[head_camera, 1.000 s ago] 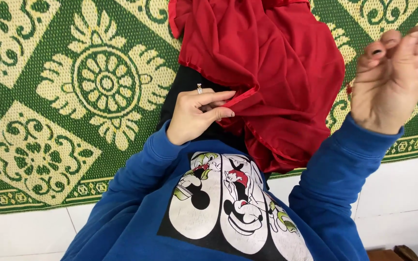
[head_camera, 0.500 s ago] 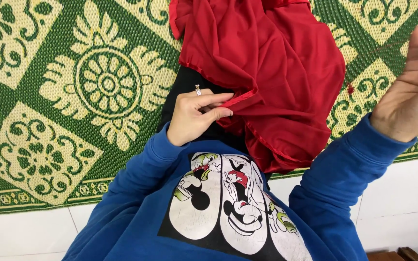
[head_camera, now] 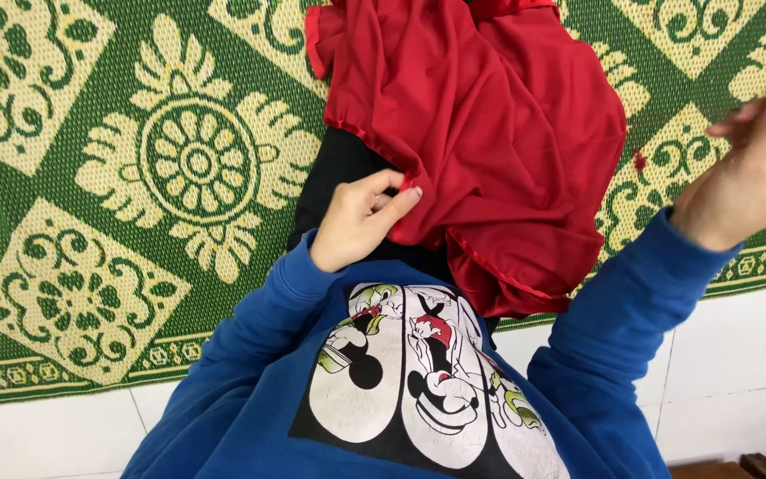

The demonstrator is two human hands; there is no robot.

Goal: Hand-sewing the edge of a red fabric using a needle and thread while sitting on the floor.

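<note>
One blurred right hand [head_camera: 755, 173], fingertips cut off.

Setting: domestic interior, most likely a home, floor-level work. Evidence: a green woven plastic floor mat [head_camera: 135, 177] with cream floral medallions and diamond borders covers most of the view, the kind laid out for sitting on. Along its near edge lies a white tiled floor [head_camera: 738, 355] with thin grout lines. A loose red fabric garment [head_camera: 489, 133] with a rolled hem lies spread on the mat, over a dark cloth. The wearer of the camera has on a blue sweatshirt [head_camera: 250, 355] with a cartoon print, casual clothing. No workbench, machinery, shelving or shop fittings in view.
</note>
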